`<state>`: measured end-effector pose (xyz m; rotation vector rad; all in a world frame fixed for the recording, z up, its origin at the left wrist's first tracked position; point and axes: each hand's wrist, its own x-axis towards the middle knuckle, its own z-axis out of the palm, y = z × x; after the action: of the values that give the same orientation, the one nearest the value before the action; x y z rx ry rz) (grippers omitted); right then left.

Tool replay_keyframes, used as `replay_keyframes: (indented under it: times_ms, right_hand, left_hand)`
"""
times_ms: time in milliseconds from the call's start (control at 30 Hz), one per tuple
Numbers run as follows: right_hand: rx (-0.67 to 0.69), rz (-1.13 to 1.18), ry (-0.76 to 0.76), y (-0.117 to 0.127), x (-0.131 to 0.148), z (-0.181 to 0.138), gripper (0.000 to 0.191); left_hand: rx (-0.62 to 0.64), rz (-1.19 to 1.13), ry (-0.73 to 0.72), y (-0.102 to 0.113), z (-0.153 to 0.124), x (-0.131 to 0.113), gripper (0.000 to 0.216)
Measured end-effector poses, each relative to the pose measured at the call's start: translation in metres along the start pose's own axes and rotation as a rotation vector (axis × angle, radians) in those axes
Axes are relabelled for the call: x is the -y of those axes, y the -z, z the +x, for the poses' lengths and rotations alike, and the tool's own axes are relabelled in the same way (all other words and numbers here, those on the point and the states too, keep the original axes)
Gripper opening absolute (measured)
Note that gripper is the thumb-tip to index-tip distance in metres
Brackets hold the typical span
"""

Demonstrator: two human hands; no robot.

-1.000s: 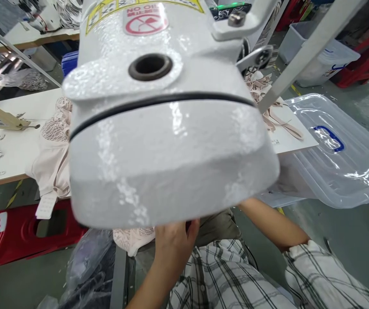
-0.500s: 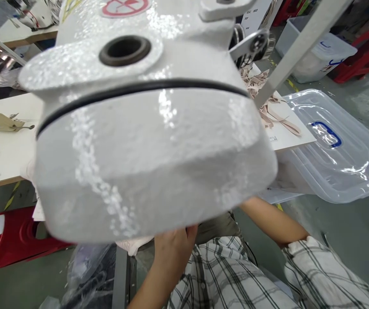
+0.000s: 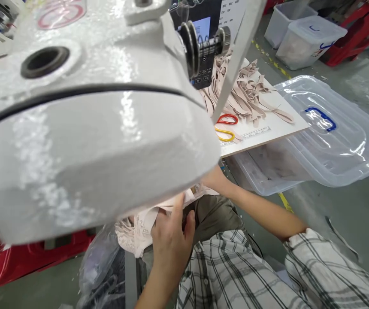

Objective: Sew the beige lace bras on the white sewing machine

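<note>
The big white head of a sewing machine (image 3: 84, 128) fills the left and middle of the view. Below its front edge my left hand (image 3: 171, 238) has its fingers closed on pale pink lace fabric (image 3: 139, 229) that hangs over the table edge. My right forearm (image 3: 255, 206) reaches in under the machine head, and the hand itself is hidden behind it. Both sleeves are plaid.
Pink elastic strips (image 3: 245, 92) lie heaped on the white table (image 3: 268, 128), beside red and yellow loops (image 3: 226, 126). A clear lidded bin (image 3: 329, 133) stands to the right. More bins (image 3: 303, 34) sit behind. A red stool (image 3: 26, 257) is at lower left.
The view has swung right, so the machine head sits further left and the strips and loops show. My left hand has come up onto the lace fabric.
</note>
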<state>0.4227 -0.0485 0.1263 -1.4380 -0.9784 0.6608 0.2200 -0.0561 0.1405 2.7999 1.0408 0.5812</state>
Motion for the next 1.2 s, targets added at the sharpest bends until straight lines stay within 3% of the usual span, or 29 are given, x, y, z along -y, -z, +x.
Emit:
replay_keyframes:
  times_ms: [200,567,900,1100,1200]
  right_hand:
    - [-0.052,-0.096,0.060,0.010,-0.012,-0.008,0.026]
    - [-0.053,-0.098,0.047,0.013,-0.006,-0.012,0.019]
    - [0.028,0.001,0.048,0.012,-0.002,-0.021,0.019]
    - [0.052,0.091,-0.009,0.007,-0.003,-0.029,0.024]
    - [0.047,0.155,-0.073,0.003,-0.001,-0.033,0.027]
  left_hand:
    - [-0.030,-0.019,0.026,0.004,0.000,0.001,0.048]
    - [0.003,-0.018,-0.020,0.001,0.005,-0.004,0.052]
    - [0.013,-0.013,-0.023,0.000,0.007,-0.007,0.050]
    - [-0.176,-0.032,0.021,-0.007,0.002,-0.014,0.079]
    - [-0.198,-0.055,0.038,-0.011,0.001,-0.016,0.085]
